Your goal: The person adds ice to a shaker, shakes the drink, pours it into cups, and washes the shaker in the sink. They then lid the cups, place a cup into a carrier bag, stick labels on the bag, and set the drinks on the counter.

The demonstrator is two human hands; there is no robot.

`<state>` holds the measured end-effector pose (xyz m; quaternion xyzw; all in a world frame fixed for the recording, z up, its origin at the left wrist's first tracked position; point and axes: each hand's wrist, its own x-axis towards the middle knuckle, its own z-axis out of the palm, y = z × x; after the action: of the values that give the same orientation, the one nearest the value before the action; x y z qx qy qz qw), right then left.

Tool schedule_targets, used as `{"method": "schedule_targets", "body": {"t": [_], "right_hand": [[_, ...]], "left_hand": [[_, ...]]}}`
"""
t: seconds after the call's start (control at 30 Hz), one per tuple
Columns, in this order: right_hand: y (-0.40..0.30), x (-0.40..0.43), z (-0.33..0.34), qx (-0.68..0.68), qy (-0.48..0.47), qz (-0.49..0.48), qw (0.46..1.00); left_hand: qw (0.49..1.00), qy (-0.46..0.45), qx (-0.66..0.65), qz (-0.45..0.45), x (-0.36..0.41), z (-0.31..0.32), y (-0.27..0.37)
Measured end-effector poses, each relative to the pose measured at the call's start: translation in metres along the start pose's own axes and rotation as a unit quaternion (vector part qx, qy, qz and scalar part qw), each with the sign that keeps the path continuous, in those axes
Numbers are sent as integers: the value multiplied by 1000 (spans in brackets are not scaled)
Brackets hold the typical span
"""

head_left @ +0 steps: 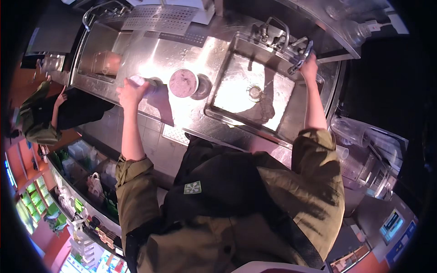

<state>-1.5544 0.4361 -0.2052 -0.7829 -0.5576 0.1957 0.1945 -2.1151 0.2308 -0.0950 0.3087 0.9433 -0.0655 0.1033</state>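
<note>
My left hand (131, 94) is wrapped around a cup (137, 80) with pale contents, at the front edge of the steel counter. Just right of it stands a round tub (183, 83) filled with something pinkish and speckled. Over the right rear of the sink basin (222, 82), my right hand (310, 68) grips a curved, shiny metal handle (301, 59), which looks like a sprayer. Its exact form is partly covered by my fingers. Below it, the basin floor is wet around a round drain (255, 92).
Behind the basin rises a bent metal faucet (285, 32). A perforated steel plate (160, 17) lies at the back, with a second sink (97, 51) to the left. Another person (42, 112) stands at far left. Clear plastic containers (351, 131) sit right of the sink.
</note>
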Motion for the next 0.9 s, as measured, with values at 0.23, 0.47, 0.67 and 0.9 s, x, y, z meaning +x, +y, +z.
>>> {"method": "schedule_targets", "body": {"t": [0.23,0.47,0.67,0.9], "right_hand": [[-83,-192,-26,268,66,-195,941],[-268,-250,30,-21,-204,-600,773],[-290,-256,73,-202,-318,-613,695],[-291,-262,111,-303,-271,-596,692]], "left_hand": [[991,81,-72,77,-14,-5,-32],[981,117,-125,94,-70,-49,-119],[952,174,-250,41,-144,-39,-226],[922,238,-283,-118,-246,10,-426]]}}
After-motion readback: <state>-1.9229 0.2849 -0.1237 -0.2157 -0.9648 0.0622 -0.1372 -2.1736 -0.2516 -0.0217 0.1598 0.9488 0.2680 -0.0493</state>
